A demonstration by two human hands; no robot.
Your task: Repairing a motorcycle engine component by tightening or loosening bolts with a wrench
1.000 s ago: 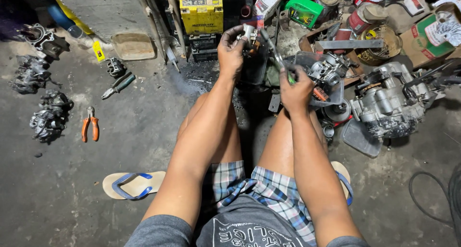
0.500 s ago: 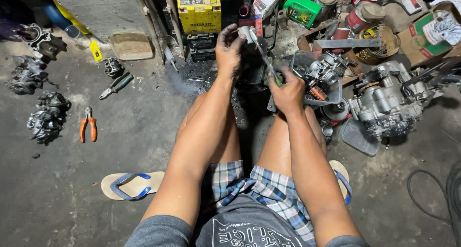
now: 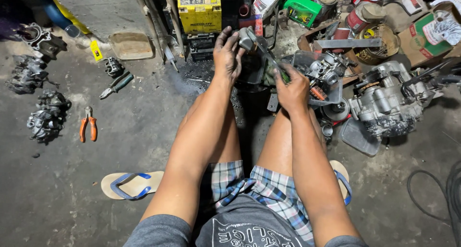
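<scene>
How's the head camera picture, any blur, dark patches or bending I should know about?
Head view: sharp and evenly lit on both forearms; left hand and right hand are clear, but the part they hold sits against deep shadow; the corners fall dark; wide-angle bending stretches the edges.

The floor [image 3: 144,132] is rough, matt concrete, stained dark with oil. The engine block [image 3: 386,100] is dull cast metal with a grimy, uneven surface. The pliers [image 3: 88,124] have glossy orange plastic grips and dark metal jaws. The battery [image 3: 199,12] has a smooth yellow plastic case. The shorts [image 3: 261,192] are soft checked cloth. The sandal [image 3: 130,184] is matt foam with a blue strap. The left hand [image 3: 227,55] is smeared with black grease.
</scene>
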